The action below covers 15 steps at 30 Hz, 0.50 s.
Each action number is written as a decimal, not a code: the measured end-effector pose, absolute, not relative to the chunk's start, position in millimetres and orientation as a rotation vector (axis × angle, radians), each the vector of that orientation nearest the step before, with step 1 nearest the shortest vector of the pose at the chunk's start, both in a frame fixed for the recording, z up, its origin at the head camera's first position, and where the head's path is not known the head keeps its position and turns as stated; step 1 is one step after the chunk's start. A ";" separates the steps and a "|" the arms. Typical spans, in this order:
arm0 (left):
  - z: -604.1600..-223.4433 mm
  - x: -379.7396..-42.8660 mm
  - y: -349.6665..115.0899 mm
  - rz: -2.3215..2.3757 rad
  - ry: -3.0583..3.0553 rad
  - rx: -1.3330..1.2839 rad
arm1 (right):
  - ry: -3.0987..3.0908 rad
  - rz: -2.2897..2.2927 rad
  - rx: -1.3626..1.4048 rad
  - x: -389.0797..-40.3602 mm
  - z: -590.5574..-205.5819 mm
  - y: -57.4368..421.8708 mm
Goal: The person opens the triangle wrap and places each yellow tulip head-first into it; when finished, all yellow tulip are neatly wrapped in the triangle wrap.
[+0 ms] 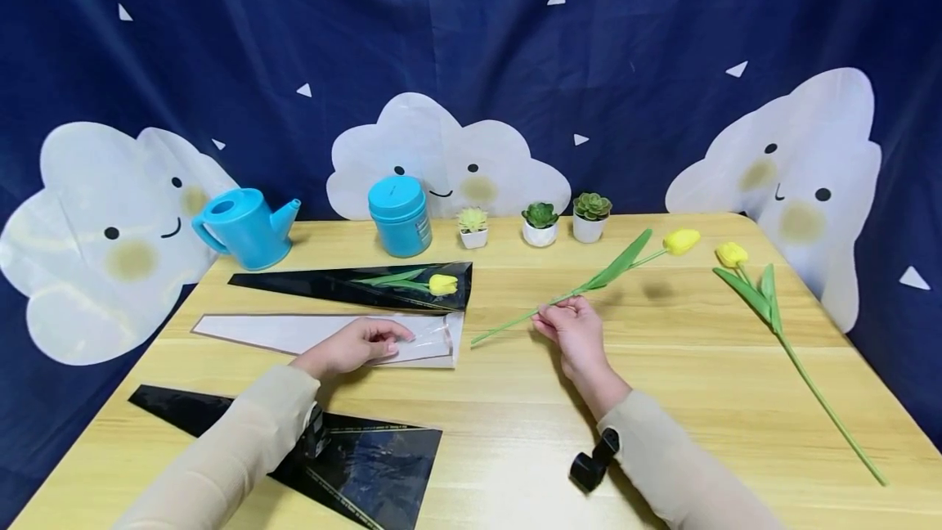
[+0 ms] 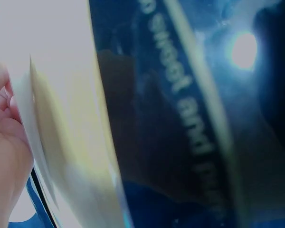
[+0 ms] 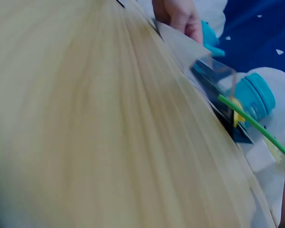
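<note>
My right hand pinches the green stem of a yellow artificial tulip above the table. The bloom points to the upper right, and the lower stem end slants left toward the mouth of a white flower sleeve. With thumb and fingers, my left hand pinches the sleeve's clear front film near that mouth. The film stands raised from the white back in the right wrist view, where the tulip's stem crosses in front. Behind the white sleeve lies a black flower sleeve with another yellow tulip inside.
A second black sleeve lies under the left forearm. At the right lies a loose yellow tulip. Along the back stand a blue watering can, a blue canister and small potted plants.
</note>
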<state>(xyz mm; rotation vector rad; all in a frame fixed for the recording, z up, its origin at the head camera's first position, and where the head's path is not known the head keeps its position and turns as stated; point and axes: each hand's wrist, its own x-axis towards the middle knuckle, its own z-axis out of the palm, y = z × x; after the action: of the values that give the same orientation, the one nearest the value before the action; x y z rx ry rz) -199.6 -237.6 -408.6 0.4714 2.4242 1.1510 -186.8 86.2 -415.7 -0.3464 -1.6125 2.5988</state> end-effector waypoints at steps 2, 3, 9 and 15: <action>-408.8 -199.9 -237.2 1.144 2.429 0.456 | -1.578 2.598 -0.356 -188.4 -417.0 78.6; -409.1 -200.3 -237.1 1.142 2.429 0.447 | -1.561 2.601 -0.362 -188.9 -417.6 75.3; -409.4 -202.1 -237.0 1.159 2.406 0.404 | -1.526 2.605 -0.398 -189.9 -421.9 56.8; -409.4 -201.3 -237.9 1.156 2.408 0.381 | -1.537 2.592 -0.410 -188.2 -424.7 38.1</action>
<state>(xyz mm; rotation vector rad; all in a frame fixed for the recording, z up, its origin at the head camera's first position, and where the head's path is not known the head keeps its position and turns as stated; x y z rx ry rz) -201.3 -237.9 -409.4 0.3808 2.4083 1.1565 -188.2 38.1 -424.7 -0.4097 -1.5368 2.5924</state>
